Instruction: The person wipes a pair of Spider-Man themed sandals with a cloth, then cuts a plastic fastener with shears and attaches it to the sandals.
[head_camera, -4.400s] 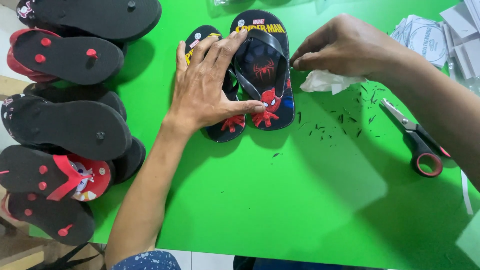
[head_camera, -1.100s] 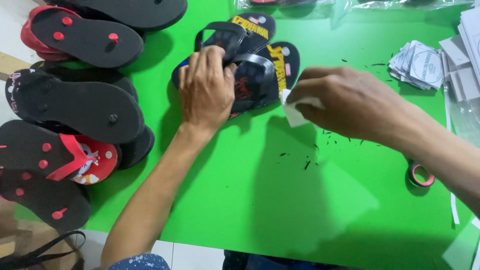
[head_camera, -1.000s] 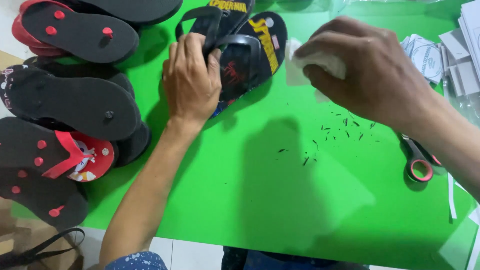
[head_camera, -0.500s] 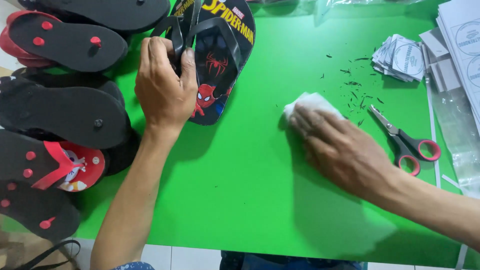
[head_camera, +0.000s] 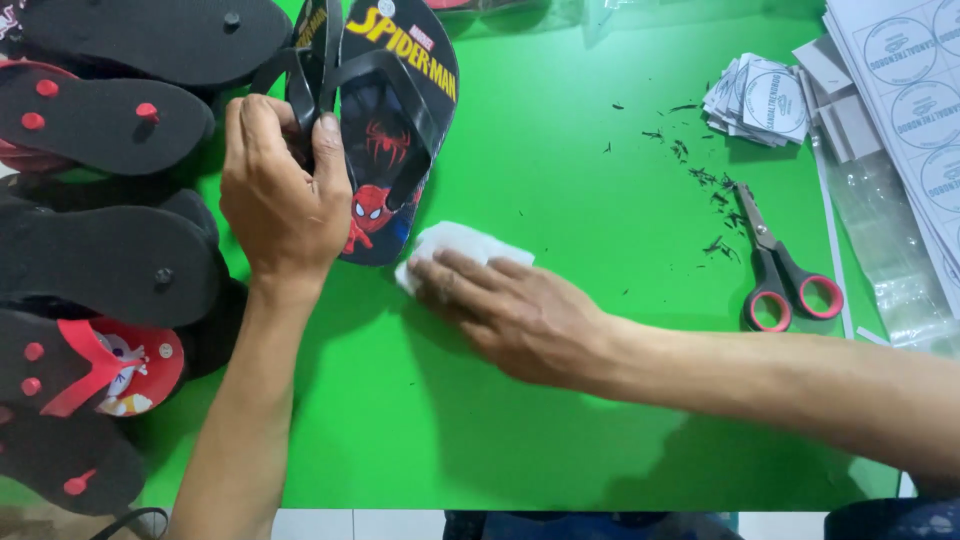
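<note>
My left hand (head_camera: 282, 200) grips a pair of black flip-flops (head_camera: 385, 130) with a red cartoon print, held together by their straps at the upper left of the green table (head_camera: 560, 420). My right hand (head_camera: 505, 310) lies flat on the table with its fingers pressing a white tissue (head_camera: 450, 245) against the green surface, just below the flip-flops' heel end.
Several black and red flip-flops (head_camera: 105, 260) are piled sole-up along the left edge. Scissors with red-lined handles (head_camera: 780, 275) lie at the right among small black trimmings (head_camera: 705, 175). A stack of cut paper labels (head_camera: 755, 100), label sheets (head_camera: 915, 110) and clear plastic bags (head_camera: 885, 250) sit at the upper right.
My right hand has slid the tissue leftward across the table toward the flip-flops. My left hand keeps its hold on the pair, now standing more upright near the pile.
</note>
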